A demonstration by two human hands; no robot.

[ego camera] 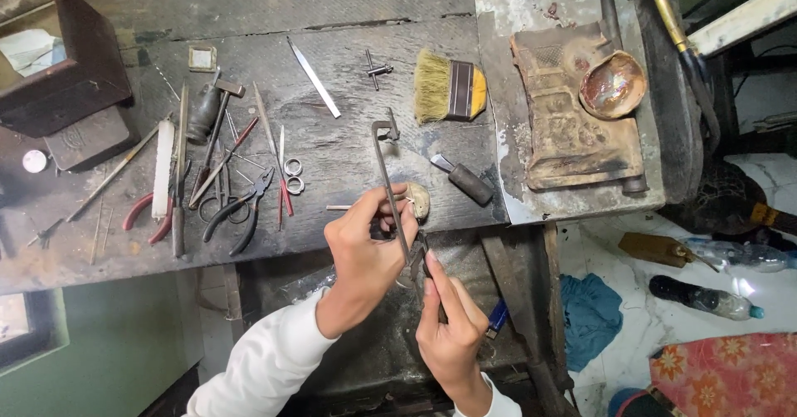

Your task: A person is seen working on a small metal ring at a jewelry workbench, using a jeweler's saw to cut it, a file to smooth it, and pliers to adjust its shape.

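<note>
My left hand (363,255) pinches a small piece against a pale bench peg (419,200) at the front edge of the dark workbench (349,143). My right hand (449,321) grips the lower end of a thin metal saw frame (388,176), which stands upright between my two hands with its top bracket over the bench. What the left fingers hold is too small to tell.
Pliers, files, scissors and a small hammer (217,114) lie at the left. A bristle brush (448,95), a metal strip (314,77) and a dark handle (465,180) lie behind. A rusty block with a copper bowl (613,83) sits at right. Bottles and cloth lie on the floor.
</note>
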